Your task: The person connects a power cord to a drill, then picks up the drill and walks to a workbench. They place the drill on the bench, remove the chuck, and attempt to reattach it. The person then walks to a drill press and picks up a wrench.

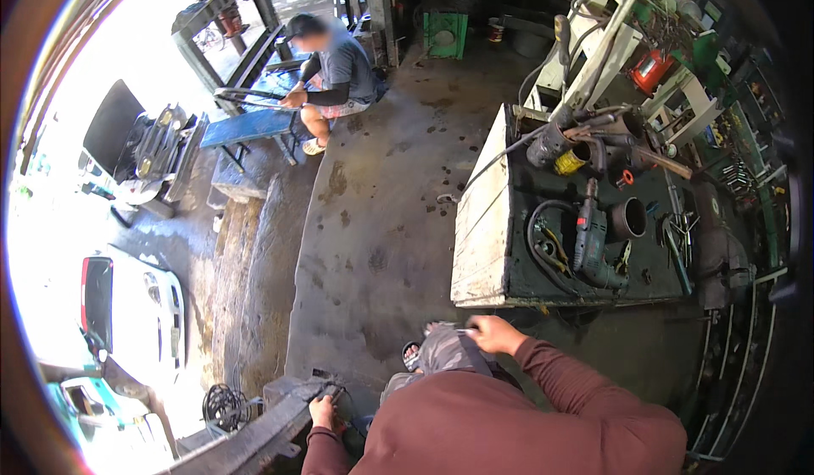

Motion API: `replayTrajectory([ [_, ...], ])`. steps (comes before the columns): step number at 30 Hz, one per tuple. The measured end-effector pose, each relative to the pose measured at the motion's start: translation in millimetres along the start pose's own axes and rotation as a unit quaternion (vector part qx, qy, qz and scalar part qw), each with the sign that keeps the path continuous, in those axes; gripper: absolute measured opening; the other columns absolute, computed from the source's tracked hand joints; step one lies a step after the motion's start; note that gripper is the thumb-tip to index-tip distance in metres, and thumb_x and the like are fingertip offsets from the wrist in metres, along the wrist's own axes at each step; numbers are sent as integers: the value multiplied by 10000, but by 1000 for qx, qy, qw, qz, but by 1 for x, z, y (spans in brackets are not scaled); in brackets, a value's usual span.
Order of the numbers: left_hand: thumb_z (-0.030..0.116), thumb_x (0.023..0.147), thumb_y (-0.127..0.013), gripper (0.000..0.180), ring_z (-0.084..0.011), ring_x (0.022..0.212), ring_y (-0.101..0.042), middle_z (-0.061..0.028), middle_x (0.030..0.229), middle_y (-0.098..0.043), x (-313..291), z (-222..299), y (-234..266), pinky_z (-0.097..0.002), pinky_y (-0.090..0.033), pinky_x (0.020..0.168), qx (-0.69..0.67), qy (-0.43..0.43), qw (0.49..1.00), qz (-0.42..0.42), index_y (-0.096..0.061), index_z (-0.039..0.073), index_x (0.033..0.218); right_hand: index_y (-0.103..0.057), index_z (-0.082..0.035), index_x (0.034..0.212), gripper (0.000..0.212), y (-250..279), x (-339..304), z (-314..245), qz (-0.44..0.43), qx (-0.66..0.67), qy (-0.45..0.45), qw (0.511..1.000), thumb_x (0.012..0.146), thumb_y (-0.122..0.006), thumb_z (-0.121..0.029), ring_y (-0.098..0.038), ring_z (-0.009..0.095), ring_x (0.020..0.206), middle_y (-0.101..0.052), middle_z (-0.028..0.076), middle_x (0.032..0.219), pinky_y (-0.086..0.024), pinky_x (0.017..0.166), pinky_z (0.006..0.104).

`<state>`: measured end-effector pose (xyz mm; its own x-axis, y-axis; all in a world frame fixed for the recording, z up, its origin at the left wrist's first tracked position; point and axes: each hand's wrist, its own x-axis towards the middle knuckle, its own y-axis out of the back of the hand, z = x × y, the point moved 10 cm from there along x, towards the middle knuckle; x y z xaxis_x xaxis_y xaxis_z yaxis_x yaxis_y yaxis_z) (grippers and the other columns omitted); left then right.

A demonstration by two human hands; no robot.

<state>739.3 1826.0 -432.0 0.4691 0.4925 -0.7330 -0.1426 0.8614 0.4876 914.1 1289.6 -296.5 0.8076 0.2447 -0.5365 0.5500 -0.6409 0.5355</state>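
My right hand point(498, 335) is closed in front of my thigh. A slim, pale, shiny tool point(465, 331) sticks out of it to the left; its exact kind is too small to make out. Low on the left, my left hand point(322, 412) has its fingers curled beside a dark metal beam point(246, 441). Whatever those fingers may hold is hidden. The beam's blocky end lies just above that hand, and a thin dark cable seems to run close by it.
A workbench point(480, 221) on the right carries a drill point(592, 242), a pipe piece point(628, 218) and hand tools. Beyond, a person point(343, 72) sits beside a blue bench point(248, 127). A step drops on the left toward a white car point(136, 314). Coiled cable point(225, 407) lies lower left.
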Motion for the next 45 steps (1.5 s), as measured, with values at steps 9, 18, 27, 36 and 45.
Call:
replayTrajectory([
  [9,116,879,-603,133,-213,567,-611,-79,763,-644,83,71,-36,-361,-509,504,-135,133,981,-38,-651,21,957,-681,-38,1078,234,55,238,-80,26,-86,43,995,936,-592,-202,-685,434,946,-719,241,944,-529,827,531],
  [18,160,900,-610,241,-217,606,-610,-74,821,-647,236,337,-53,-382,-515,534,-52,58,995,-65,-633,18,1093,-697,-34,1059,230,215,405,-74,129,9,-31,991,952,-598,-212,-682,417,964,-723,223,989,-525,843,494],
  [27,161,869,-646,151,-179,516,-560,-71,710,-642,417,661,-201,-358,-420,433,130,-47,977,-160,-657,14,902,-755,0,997,322,244,452,121,200,97,-343,913,892,-607,-267,-680,428,1038,-715,265,1047,-528,909,485],
  [36,124,873,-641,131,-202,606,-634,-73,778,-667,435,973,-422,-356,-481,521,272,-162,907,-278,-677,4,912,-718,-2,717,314,265,417,160,251,258,-422,832,816,-541,-241,-704,370,687,-714,210,736,-533,680,485],
  [45,114,878,-627,131,-204,618,-630,-63,770,-658,402,1150,-661,-353,-500,534,184,-106,918,-336,-685,8,928,-736,-10,981,310,390,512,314,205,278,-490,800,974,-541,-252,-643,346,783,-671,172,837,-507,767,467],
])
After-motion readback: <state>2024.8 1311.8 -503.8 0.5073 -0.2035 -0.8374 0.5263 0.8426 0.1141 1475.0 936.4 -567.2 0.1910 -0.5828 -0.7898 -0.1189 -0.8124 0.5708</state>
